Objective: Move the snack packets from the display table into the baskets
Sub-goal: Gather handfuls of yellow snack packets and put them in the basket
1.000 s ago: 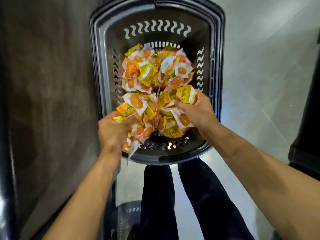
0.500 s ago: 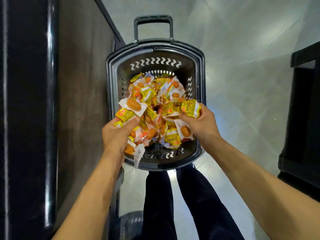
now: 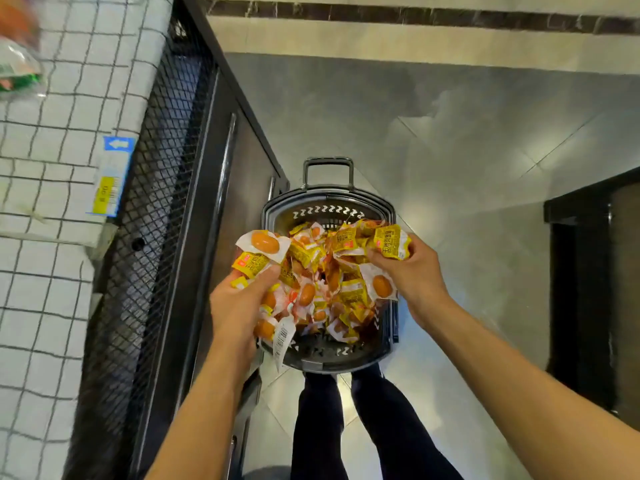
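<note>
Display table point(image 3: 52, 188): white wire-grid top, black mesh side, left of the dark grey plastic basket point(image 3: 325, 360).
Left hand point(image 3: 235, 306): above the basket's near-left rim, fingers curled round yellow-and-white plastic snack packets point(image 3: 349, 292).
Snack packets: one tangled bunch hanging over the basket's inside.
Right hand point(image 3: 419, 275): above the basket's right rim, pinching that bunch.

Glossy plastic snack packets point(image 3: 325, 271); matt plastic basket point(image 3: 329, 358); polished floor point(image 3: 433, 150).
</note>
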